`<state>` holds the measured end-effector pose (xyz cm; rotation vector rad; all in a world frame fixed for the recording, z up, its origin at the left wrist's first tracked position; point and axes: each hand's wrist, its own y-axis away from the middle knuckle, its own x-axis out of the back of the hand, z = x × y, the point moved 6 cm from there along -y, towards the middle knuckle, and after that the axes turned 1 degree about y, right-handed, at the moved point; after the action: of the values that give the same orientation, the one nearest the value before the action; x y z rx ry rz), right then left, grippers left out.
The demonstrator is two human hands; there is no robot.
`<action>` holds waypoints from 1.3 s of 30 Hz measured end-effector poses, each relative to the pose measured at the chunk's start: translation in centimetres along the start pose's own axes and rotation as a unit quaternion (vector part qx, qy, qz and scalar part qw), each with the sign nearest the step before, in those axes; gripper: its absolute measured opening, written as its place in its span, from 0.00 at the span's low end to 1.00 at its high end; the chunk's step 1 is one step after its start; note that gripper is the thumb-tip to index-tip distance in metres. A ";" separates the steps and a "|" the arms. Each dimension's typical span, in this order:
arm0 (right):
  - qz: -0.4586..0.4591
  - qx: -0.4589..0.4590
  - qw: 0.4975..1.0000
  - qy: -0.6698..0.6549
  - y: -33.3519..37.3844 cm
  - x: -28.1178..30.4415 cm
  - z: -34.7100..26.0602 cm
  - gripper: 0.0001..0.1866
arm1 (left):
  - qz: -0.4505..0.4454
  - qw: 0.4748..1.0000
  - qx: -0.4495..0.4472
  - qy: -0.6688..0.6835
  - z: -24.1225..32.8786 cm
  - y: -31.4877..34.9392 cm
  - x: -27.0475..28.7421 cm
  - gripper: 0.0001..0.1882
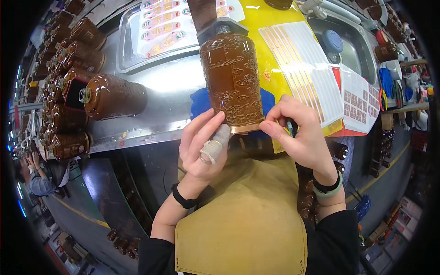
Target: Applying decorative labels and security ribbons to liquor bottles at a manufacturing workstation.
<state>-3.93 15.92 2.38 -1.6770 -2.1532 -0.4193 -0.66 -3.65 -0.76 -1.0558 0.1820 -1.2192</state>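
A glossy brown bottle [233, 78] with embossed relief and a smooth rectangular panel lies in front of me, its neck pointing away into a dark grey holder [222, 26]. Along its base edge, nearest me, runs a narrow gold strip [250, 129]. My left hand [201, 146] is at the base's left corner, fingertips against the bottle; one finger wears a tied cloth cover [215, 145]. My right hand [298, 133] pinches at the strip's right end, thumb on the base edge. A thin dark-green tool [290, 127] shows within the right hand's curled fingers.
A second brown bottle [117, 97] lies to the left, beside several stacked ones. A metal tray [123, 59] holds label sheets [160, 27]. Gold-strip sheets [305, 68] lie on a yellow mat [256, 23]; another label sheet [360, 101] lies farther right, near a sink [362, 46].
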 end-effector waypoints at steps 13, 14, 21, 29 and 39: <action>0.003 -0.004 1.000 0.025 0.0 0.0 0.3 0.09 | -0.034 0.994 -0.078 -0.070 1.8 -0.7 -0.7 0.20; 0.005 -0.003 1.000 0.028 0.0 0.0 0.2 0.09 | -0.042 0.991 -0.107 -0.069 2.0 -0.7 -0.8 0.20; 0.019 0.000 1.000 0.022 -0.1 -0.5 -0.4 0.10 | -0.024 0.999 -0.021 0.002 0.3 -0.5 -0.2 0.22; 0.016 0.009 0.999 0.032 -0.1 -0.7 -0.7 0.10 | -0.024 0.999 -0.034 -0.003 0.5 -0.1 -0.1 0.15; 0.025 0.021 0.998 0.057 0.1 -0.5 -0.8 0.09 | -0.091 0.994 0.049 0.037 0.4 -1.2 -0.7 0.16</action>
<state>-3.64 15.15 2.84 -1.6388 -2.0210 -0.4407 -1.47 -2.84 0.03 -0.9590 0.0822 -1.4188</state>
